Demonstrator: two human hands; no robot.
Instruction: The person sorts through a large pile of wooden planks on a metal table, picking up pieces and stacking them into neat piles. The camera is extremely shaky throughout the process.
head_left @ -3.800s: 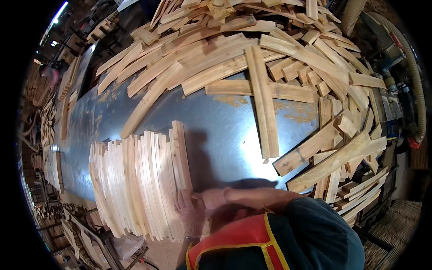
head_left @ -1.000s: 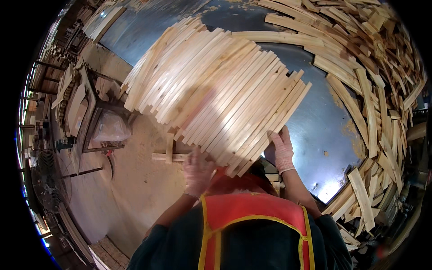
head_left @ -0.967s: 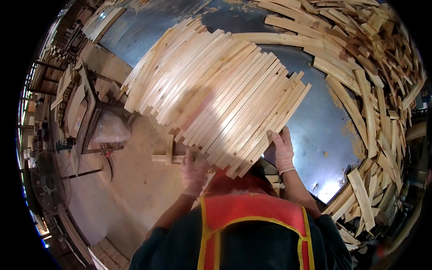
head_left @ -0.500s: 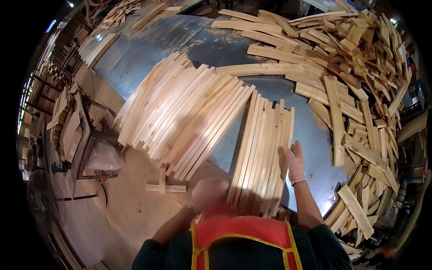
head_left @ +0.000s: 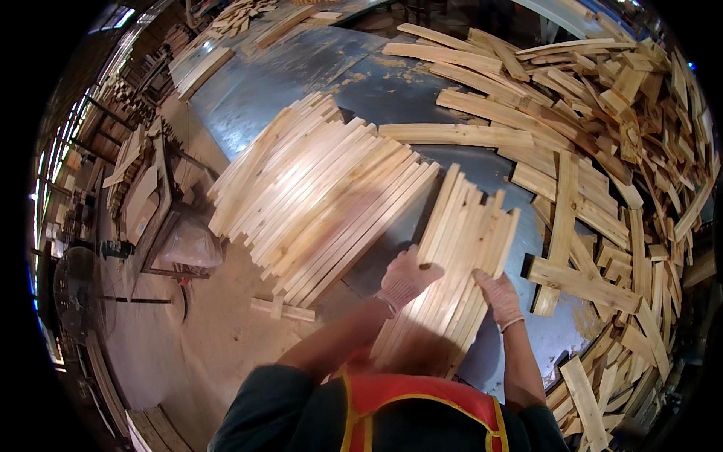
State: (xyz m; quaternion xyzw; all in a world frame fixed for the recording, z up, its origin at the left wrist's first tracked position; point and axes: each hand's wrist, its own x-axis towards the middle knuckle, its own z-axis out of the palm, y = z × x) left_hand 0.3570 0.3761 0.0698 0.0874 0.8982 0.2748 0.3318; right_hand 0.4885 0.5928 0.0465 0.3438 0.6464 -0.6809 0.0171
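Observation:
A row of pale wooden strips (head_left: pixel 463 248) lies side by side in front of me, tilted a little to the right at its far end. My left hand (head_left: pixel 407 280), in a light knitted glove, presses its left edge, with the thumb over the top. On the opposite edge, my right hand (head_left: pixel 498 297), gloved too, grips with its thumb on the outer strips; its other fingers are partly hidden along the side. To the left, a wider row of similar strips (head_left: pixel 324 196) rests on the metal table (head_left: pixel 256 98), separated from mine by a narrow wedge of table.
A large heap of loose boards (head_left: pixel 602 128) covers the table's right side and curves towards me. One board (head_left: pixel 456 135) lies beyond the rows. At left stand a small cart (head_left: pixel 162 218) with a plastic bag and a fan (head_left: pixel 79 290). Short wood pieces (head_left: pixel 290 309) lie below the wider row.
My left hand has come up from near my body onto the left edge of the smaller row. That row now slants more to the right. The whole view has shifted slightly.

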